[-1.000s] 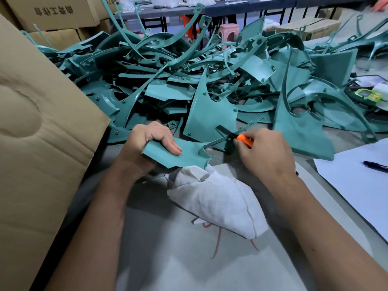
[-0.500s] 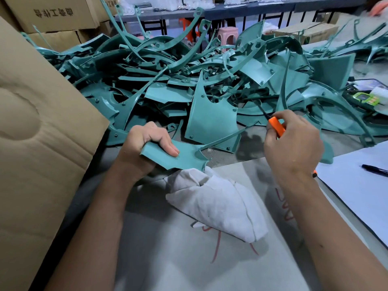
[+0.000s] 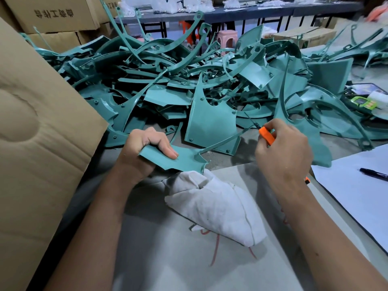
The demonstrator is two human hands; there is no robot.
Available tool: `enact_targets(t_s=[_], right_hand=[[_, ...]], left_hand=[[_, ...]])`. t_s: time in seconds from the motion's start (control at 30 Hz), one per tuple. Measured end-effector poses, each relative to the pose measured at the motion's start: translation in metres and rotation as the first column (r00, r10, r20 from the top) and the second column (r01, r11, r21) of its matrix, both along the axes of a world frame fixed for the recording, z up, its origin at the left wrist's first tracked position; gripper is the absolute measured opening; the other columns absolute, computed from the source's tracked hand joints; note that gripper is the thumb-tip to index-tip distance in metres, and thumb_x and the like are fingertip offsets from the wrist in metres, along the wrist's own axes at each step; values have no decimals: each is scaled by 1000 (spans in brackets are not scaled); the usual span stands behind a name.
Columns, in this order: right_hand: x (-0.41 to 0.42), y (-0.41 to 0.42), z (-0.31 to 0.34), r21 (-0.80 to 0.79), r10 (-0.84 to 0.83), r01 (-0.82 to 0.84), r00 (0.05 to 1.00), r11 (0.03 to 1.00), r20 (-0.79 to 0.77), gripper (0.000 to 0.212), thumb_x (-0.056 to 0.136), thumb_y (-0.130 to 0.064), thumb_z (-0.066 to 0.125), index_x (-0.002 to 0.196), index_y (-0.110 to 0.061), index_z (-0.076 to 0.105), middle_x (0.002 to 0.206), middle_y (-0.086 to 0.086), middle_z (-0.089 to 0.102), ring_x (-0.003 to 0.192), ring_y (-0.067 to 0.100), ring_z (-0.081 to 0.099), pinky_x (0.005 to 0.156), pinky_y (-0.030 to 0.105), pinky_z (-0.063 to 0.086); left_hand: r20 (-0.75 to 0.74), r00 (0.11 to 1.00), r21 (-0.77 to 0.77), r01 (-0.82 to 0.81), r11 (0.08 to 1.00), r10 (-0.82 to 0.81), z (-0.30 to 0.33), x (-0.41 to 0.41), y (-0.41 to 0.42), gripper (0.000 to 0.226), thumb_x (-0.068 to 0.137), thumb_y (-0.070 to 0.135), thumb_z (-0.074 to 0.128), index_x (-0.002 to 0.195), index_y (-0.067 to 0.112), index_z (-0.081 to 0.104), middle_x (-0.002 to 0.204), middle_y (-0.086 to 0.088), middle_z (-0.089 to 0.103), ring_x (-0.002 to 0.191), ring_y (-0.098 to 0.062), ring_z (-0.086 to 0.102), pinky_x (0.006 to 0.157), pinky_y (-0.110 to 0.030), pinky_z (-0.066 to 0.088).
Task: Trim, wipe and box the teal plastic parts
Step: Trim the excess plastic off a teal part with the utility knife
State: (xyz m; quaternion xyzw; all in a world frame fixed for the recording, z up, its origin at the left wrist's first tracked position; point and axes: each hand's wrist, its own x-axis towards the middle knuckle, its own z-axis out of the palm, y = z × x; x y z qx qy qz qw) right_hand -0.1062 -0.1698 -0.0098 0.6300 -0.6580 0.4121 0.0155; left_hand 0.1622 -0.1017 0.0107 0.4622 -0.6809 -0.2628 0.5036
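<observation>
Teal plastic parts (image 3: 210, 85) lie heaped across the far half of the counter (image 3: 159, 259), curved strips and flat panels tangled together and reaching almost to both hands. One flat teal part (image 3: 184, 159) is held out of the heap: the left hand (image 3: 144, 152) grips its near-left end, fingers curled over the top face and thumb underneath, while a thin arm of the part runs up and to the right toward the right hand (image 3: 283, 152). That hand is closed round an orange knife (image 3: 266, 136), whose dark blade points up and left, just beside the tip of the thin arm; whether blade and plastic touch is not clear.

Directly below the held part a crumpled white cloth (image 3: 214, 206) rests on the counter, its top touching or nearly touching the part's lower edge. A large cardboard flap (image 3: 37, 143) fills the left side, close against the left forearm. To the right lie a white sheet of paper (image 3: 357, 185) with a black pen (image 3: 373, 174) on it, and beyond them a small green device (image 3: 359, 100) at the edge of the heap. Cardboard boxes (image 3: 52, 15) stand behind the heap on the left.
</observation>
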Motion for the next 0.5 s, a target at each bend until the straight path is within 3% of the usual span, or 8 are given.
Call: enact_targets(t_s=[0.17, 0.3, 0.4, 0.5], right_hand=[[6, 1, -5, 134, 79, -63, 990, 989, -116, 17, 90, -16, 62, 103, -24, 70, 91, 6, 70, 74, 32, 52, 65, 34, 41], [18, 10, -8, 189, 219, -189, 964, 964, -150, 17, 87, -19, 65, 101, -26, 72, 88, 5, 72, 75, 34, 61, 64, 33, 43], [26, 15, -8, 217, 314, -273, 930, 937, -189, 16, 87, -23, 66, 101, -27, 72, 87, 5, 73, 76, 36, 62, 63, 32, 41], [28, 19, -7, 259, 422, -375, 893, 890, -156, 16, 84, -22, 67, 97, -27, 73, 80, -2, 69, 72, 29, 59, 61, 32, 46]], left_hand=[[-95, 994, 43, -42, 998, 46, -7, 0, -1, 15, 59, 27, 79, 63, 14, 73, 65, -8, 67, 74, -23, 56, 71, -25, 46], [-78, 995, 40, -57, 998, 60, -14, 5, -4, 21, 64, 36, 71, 56, 17, 71, 60, 2, 69, 72, -20, 59, 71, -28, 47], [-76, 995, 55, -54, 997, 58, -17, 8, -5, 16, 64, 31, 74, 55, 19, 72, 61, 3, 70, 70, -17, 62, 71, -29, 49], [-59, 996, 61, -58, 996, 61, -19, 10, -6, 12, 65, 11, 75, 55, 16, 71, 61, 2, 70, 67, -10, 64, 70, -25, 50]])
